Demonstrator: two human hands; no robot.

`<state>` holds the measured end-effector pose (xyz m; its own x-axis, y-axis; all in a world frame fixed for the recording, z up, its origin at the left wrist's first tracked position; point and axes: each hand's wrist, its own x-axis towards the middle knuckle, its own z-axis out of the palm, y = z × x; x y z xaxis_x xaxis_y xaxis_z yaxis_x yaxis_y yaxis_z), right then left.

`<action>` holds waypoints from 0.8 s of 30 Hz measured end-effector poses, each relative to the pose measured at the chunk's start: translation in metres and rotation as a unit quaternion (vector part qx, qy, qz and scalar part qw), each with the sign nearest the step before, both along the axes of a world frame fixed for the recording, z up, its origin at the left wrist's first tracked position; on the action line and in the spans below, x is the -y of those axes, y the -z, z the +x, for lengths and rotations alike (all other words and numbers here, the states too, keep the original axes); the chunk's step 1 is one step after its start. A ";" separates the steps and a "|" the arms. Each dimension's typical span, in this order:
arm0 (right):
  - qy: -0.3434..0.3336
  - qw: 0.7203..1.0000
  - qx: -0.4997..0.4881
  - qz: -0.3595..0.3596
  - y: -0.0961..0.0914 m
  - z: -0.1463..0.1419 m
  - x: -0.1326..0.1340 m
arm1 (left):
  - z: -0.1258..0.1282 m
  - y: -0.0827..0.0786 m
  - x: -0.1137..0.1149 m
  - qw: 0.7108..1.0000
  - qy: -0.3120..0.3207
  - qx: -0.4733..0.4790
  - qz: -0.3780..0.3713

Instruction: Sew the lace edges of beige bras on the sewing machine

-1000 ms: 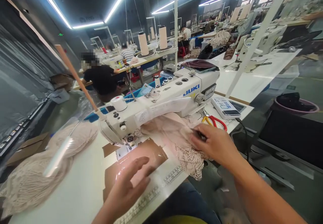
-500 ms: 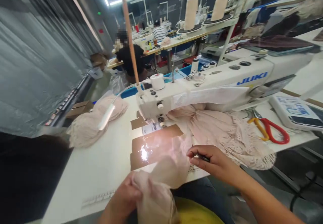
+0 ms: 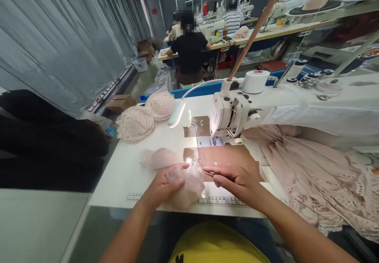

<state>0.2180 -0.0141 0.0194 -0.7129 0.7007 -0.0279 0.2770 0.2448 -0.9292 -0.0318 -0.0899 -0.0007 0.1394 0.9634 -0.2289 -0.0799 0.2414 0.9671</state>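
My left hand (image 3: 163,185) is closed over a bunched piece of pale pink sheer fabric (image 3: 189,184) near the front edge of the white sewing table (image 3: 130,168). My right hand (image 3: 237,181) lies beside it, fingers curled, pinching a thin dark tool whose tip shows at the fingertips. Both hands sit just in front of the brown taped patch (image 3: 227,156) under the needle of the white sewing machine (image 3: 296,109). A heap of beige lace fabric (image 3: 319,176) spreads to the right of my right hand.
Two bundles of beige lace (image 3: 145,117) lie at the table's far left beside a gooseneck lamp (image 3: 177,113). Dark cloth (image 3: 44,136) is piled to the left. A person in black (image 3: 189,49) sits at another table behind. A printed ruler (image 3: 219,202) runs along the front edge.
My view has swung left. My left hand brought the sheer fabric up from my lap onto the table, and my right hand moved left from the lace heap to meet it.
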 end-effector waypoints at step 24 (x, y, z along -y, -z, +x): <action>0.174 0.932 0.220 0.230 0.040 0.048 -0.033 | 0.000 -0.017 0.004 0.977 0.180 -0.083 0.078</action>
